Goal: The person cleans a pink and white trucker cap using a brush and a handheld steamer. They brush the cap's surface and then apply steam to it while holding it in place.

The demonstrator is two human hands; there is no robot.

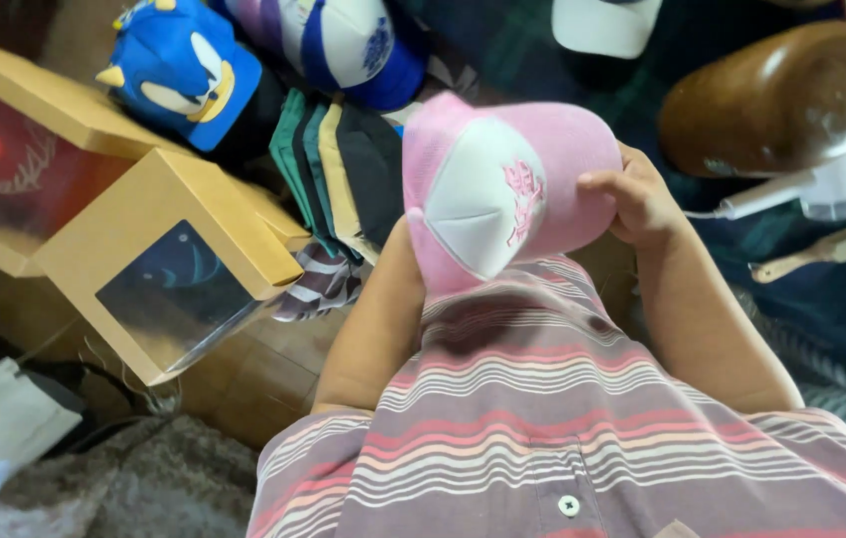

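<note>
Striped shirt (542, 418) nearest. Pink cap (502, 194) held up at chest. Right hand (642, 204) clamped on cap's side; left hand hidden behind cap, grip unclear. Risk: one-sided hold, cap could slip onto folded caps (338, 164). Beyond, wooden form (771, 95).

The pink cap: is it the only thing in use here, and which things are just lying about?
In use:
pink cap
right hand
left hand, hidden behind the cap

Lying about:
blue character cap
cardboard window boxes
folded caps
wooden brush
brown rounded form
</note>
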